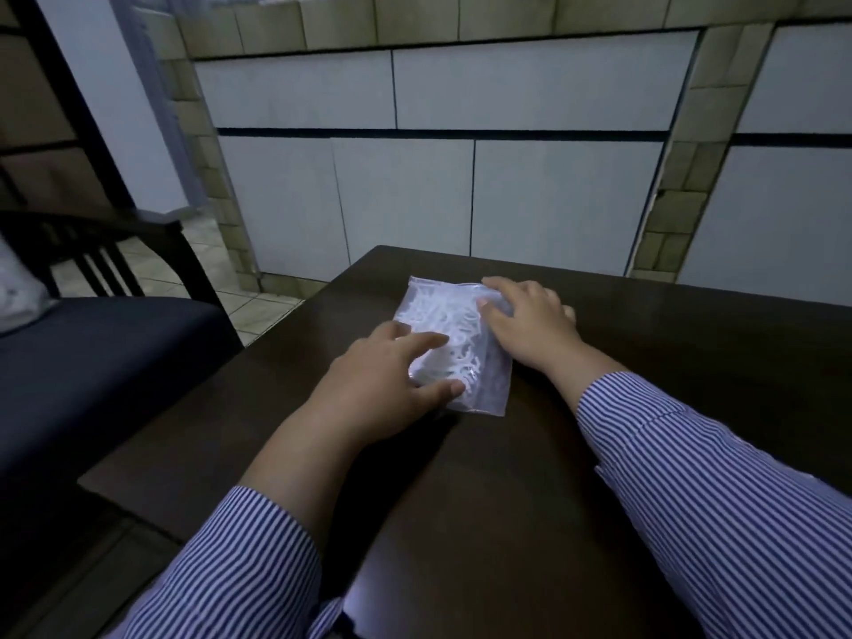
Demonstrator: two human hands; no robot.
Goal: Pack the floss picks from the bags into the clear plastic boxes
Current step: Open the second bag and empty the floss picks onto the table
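1. A clear plastic bag (454,343) of white floss picks (445,322) lies flat on the dark wooden bench (645,362), near its far left corner.
2. The bag's long axis runs from the near edge of the bench toward the wall, tilted slightly so the far end leans left and the near end leans right. Which end carries the opening cannot be told.
3. The picks sit bunched toward the far and left part of the bag; the near right strip looks flat and thin.
4. The left hand (373,385) rests on the bag's near left part, fingers spread and fairly straight, thumb at the near edge: a released grip, pressing rather than grasping.
5. The right hand (530,322) lies over the far right corner, fingers lightly bent on the plastic and thumb laid on the bag's top; whether it pinches the film cannot be told.
6. The bag lies between and under both hands.
7. Both forearms wear blue-and-white striped sleeves (719,491).
8. A dark cushioned seat (92,362) stands left of the bench, and a tiled wall (507,131) rises behind it.
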